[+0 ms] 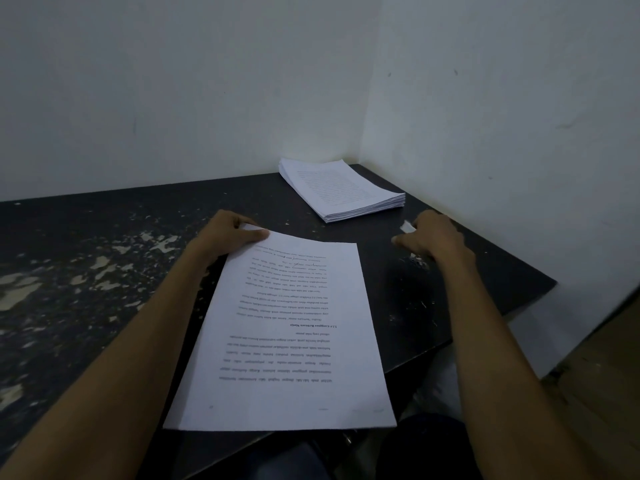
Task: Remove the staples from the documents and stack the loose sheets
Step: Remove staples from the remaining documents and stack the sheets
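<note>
View from a head-worn camera, looking down along two bare forearms at a worn black table (pixel 104 237) with pale patches of chipped paint.

Nearest the viewer lies a white printed document (pixel 287 341). Its near end hangs over the table's near edge, above the person's lap. Its long axis runs away from the viewer toward the far edge, leaning slightly left, and the text reads upside down from here.

At the document's far left corner, the left hand (pixel 228 233) pinches the paper, with the thumb on top and the fingers curled beneath. No staple can be made out. Judging by the grip, that corner is probably where the sheets are bound.

The right hand (pixel 436 237) rests on the bare table just right of the document's far right corner, apart from the paper. Its fingers are curled and the thumb points left toward the document. A small white object (pixel 409 226) sits at its fingertips. Whether the hand holds it, and what it is, cannot be told.

Farther off, in the table's far right corner where two white walls (pixel 173 98) meet, lies a thick stack of white printed sheets (pixel 343 188). It is well apart from the document, with its long axis angled toward the table's right edge.

The coming move turns on one relation: the stack lies beyond and to the right of the document, nearer the right hand than the left. Freed sheets would probably travel forward and rightward across the table to reach it.
</note>
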